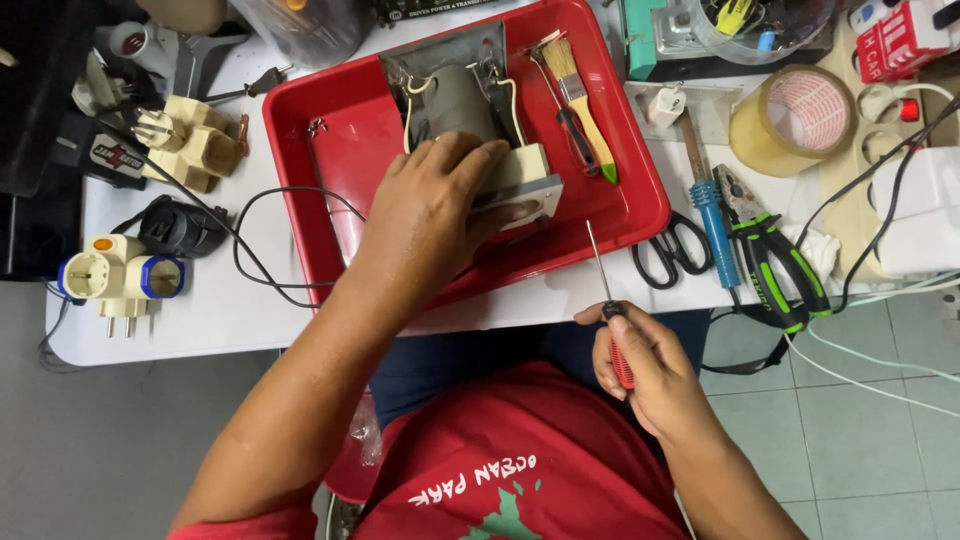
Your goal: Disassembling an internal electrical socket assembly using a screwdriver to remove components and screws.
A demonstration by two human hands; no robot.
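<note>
Red plastic tray [640,215] is sitting on the white worktop [200,320], holding a grey transformer [455,100] and a paintbrush [580,95]. Left hand [435,215] is pressing down on the transformer, its grip spread flat. Right hand [645,365] is hovering near the tray's front edge, its grip pinching a red-handled screwdriver [610,315]. Scissors [670,250] are lying just beside the tray.

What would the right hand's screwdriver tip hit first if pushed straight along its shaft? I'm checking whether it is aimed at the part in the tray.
Probably the red tray's near rim, just ahead of the screwdriver in the right hand; depth is unclear, so it might pass above.
</note>
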